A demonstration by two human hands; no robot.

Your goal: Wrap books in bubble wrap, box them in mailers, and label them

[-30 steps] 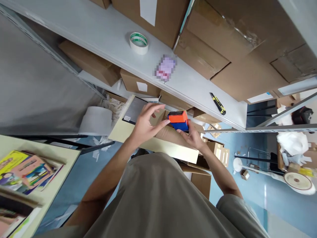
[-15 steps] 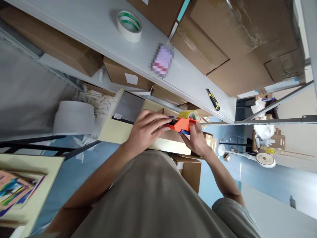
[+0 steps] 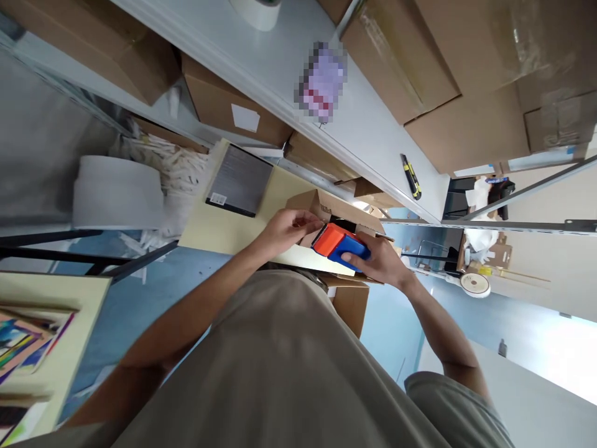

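Note:
My right hand (image 3: 385, 264) grips an orange and blue tape dispenser (image 3: 339, 244) and holds it against the near side of a small brown cardboard box (image 3: 326, 208). The box sits on a pale yellow table (image 3: 214, 227). My left hand (image 3: 286, 227) rests its fingers on the box's near flap, right beside the dispenser's orange end. A dark grey book (image 3: 239, 182) lies on the table to the left of the box.
A grey shelf (image 3: 280, 68) above carries large cardboard boxes (image 3: 420, 62), a roll of tape (image 3: 255, 9) and a yellow and black utility knife (image 3: 411, 177). A white paper roll (image 3: 116, 193) lies at the left. Another table with colourful books (image 3: 28, 336) is at lower left.
My right hand has turned the dispenser and brought it down along the box towards me. My left hand shifted from the dispenser to the box flap. The view tilted downward.

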